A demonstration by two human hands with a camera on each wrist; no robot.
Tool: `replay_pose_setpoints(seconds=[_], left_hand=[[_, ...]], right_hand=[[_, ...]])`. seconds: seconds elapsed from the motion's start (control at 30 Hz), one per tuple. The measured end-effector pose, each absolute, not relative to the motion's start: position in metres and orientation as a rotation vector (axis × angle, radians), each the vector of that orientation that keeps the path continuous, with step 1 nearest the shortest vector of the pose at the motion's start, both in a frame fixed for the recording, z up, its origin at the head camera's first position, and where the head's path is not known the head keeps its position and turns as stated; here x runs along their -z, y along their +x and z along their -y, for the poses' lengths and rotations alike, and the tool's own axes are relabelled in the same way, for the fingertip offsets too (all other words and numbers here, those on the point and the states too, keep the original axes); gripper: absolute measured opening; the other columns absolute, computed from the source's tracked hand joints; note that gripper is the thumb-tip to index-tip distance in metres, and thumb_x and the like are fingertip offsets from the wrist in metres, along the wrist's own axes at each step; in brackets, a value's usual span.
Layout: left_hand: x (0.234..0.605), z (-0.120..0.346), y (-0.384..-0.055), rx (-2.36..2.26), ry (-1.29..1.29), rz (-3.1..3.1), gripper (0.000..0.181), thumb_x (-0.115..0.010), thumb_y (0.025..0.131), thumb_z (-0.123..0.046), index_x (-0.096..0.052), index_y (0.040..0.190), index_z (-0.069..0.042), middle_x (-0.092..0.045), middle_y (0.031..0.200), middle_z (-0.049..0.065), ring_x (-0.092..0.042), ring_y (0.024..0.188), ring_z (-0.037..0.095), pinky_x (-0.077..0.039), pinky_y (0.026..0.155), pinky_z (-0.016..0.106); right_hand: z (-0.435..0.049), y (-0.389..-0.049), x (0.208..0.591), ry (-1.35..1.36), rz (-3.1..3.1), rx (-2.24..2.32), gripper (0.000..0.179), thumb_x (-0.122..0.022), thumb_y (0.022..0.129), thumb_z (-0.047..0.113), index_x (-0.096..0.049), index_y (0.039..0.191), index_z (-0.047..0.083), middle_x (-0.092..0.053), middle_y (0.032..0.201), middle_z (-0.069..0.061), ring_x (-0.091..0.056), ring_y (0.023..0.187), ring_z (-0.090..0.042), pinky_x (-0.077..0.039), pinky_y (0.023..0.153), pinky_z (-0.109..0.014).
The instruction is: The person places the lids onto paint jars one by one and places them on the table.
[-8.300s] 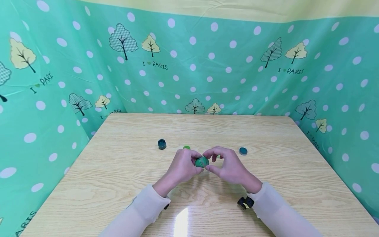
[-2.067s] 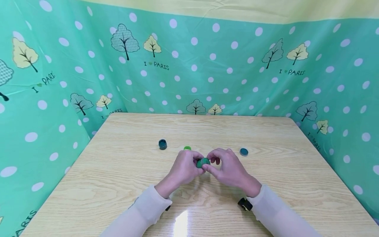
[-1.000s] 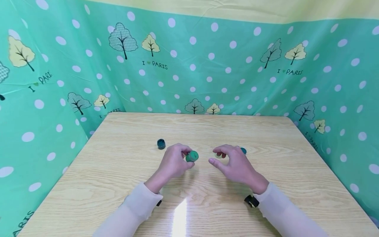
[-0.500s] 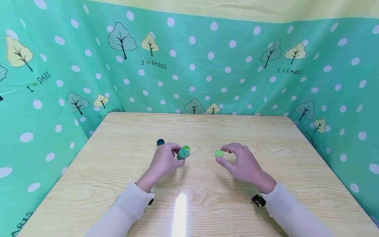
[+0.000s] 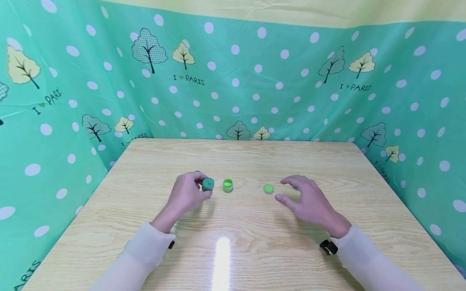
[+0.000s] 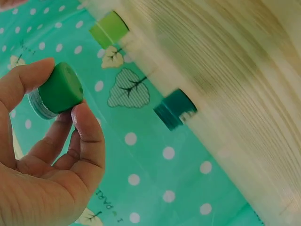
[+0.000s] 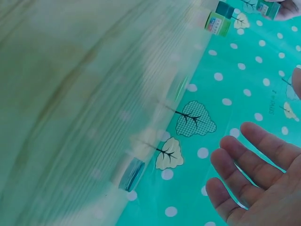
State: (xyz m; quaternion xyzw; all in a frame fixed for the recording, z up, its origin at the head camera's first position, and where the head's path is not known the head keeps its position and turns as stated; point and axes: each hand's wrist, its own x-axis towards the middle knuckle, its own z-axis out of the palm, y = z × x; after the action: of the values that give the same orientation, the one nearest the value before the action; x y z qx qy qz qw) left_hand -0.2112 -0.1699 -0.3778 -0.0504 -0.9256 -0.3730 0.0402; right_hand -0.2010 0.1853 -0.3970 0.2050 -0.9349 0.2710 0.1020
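My left hand (image 5: 185, 193) pinches a small green paint jar (image 5: 208, 184) between thumb and fingers, held above the table. A flat green end of that jar (image 6: 63, 87) faces away from the palm in the left wrist view. Just right of it stands an open lime-green jar (image 5: 227, 186). A dark teal jar (image 6: 176, 109) is mostly covered by the left hand in the head view. My right hand (image 5: 309, 202) is empty, thumb and fingers spread apart. Nearest to it lies a lime-green lid (image 5: 268, 188); a teal lid (image 7: 132, 174) is largely behind it in the head view.
The wooden table (image 5: 255, 234) carries these jars and lids around its middle. A green dotted curtain (image 5: 233, 93) hangs behind and along both sides. Black straps (image 5: 329, 247) sit at the wrists, by the light sleeves.
Both hands were together at the green jar. They have parted: the left has carried the jar leftward, the right has moved rightward empty. The lime-green jar and lid are now uncovered.
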Motion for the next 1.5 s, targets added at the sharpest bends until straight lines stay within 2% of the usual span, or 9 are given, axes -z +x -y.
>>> replay_pose_setpoints(seconds=[0.33, 0.67, 0.9, 1.2, 1.33, 1.5], left_hand=[[0.377, 0.193, -0.216, 1.088, -0.105, 2.845, 0.020, -0.081, 0.083, -0.009, -0.074, 0.101, -0.004, -0.067, 0.089, 0.007, -0.057, 0.082, 0.022, -0.048, 0.069, 0.033], [0.377, 0.218, -0.227, 1.076, -0.053, 2.872, 0.023, -0.079, 0.086, -0.010, -0.072, 0.106, -0.002, -0.068, 0.092, 0.009, -0.058, 0.080, 0.024, -0.050, 0.067, 0.033], [0.382, 0.232, -0.240, 1.093, 0.014, 2.896, 0.017, -0.076, 0.087, -0.010, -0.073, 0.102, -0.004, -0.069, 0.096, 0.011, -0.059, 0.084, 0.025, -0.051, 0.075, 0.036], [0.384, 0.243, -0.257, 1.066, 0.079, 2.901, 0.020, -0.076, 0.087, -0.007, -0.073, 0.104, 0.001, -0.070, 0.101, 0.016, -0.059, 0.090, 0.029, -0.052, 0.083, 0.041], [0.386, 0.246, -0.264, 1.083, 0.108, 2.922, 0.022, -0.076, 0.088, -0.008, -0.073, 0.107, 0.002, -0.069, 0.104, 0.017, -0.059, 0.093, 0.030, -0.053, 0.085, 0.043], [0.390, 0.249, -0.273, 1.095, 0.184, 2.964, 0.030, -0.076, 0.088, -0.007, -0.070, 0.116, 0.004, -0.068, 0.115, 0.021, -0.061, 0.104, 0.033, -0.053, 0.094, 0.049]], right_hand=[[-0.193, -0.200, 0.398, 0.608, 2.750, -0.803, 0.050, -0.072, 0.095, 0.047, -0.067, 0.129, 0.010, -0.065, 0.133, -0.011, -0.060, 0.115, -0.036, -0.043, 0.098, -0.062], [-0.200, -0.200, 0.400, 0.609, 2.738, -0.794, 0.049, -0.074, 0.094, 0.044, -0.067, 0.128, 0.009, -0.065, 0.131, -0.010, -0.061, 0.113, -0.036, -0.045, 0.097, -0.060], [-0.203, -0.199, 0.399, 0.607, 2.731, -0.790, 0.049, -0.074, 0.094, 0.043, -0.067, 0.128, 0.009, -0.066, 0.127, -0.010, -0.061, 0.113, -0.036, -0.045, 0.097, -0.061], [-0.206, -0.198, 0.399, 0.591, 2.747, -0.780, 0.050, -0.073, 0.095, 0.044, -0.067, 0.128, 0.007, -0.066, 0.126, -0.012, -0.057, 0.121, -0.038, -0.041, 0.100, -0.064], [-0.207, -0.198, 0.398, 0.566, 2.766, -0.782, 0.052, -0.072, 0.095, 0.046, -0.066, 0.129, 0.008, -0.066, 0.127, -0.012, -0.054, 0.125, -0.039, -0.037, 0.103, -0.066], [-0.207, -0.198, 0.398, 0.566, 2.771, -0.786, 0.052, -0.073, 0.094, 0.045, -0.066, 0.129, 0.008, -0.066, 0.126, -0.012, -0.054, 0.125, -0.039, -0.035, 0.104, -0.066]])
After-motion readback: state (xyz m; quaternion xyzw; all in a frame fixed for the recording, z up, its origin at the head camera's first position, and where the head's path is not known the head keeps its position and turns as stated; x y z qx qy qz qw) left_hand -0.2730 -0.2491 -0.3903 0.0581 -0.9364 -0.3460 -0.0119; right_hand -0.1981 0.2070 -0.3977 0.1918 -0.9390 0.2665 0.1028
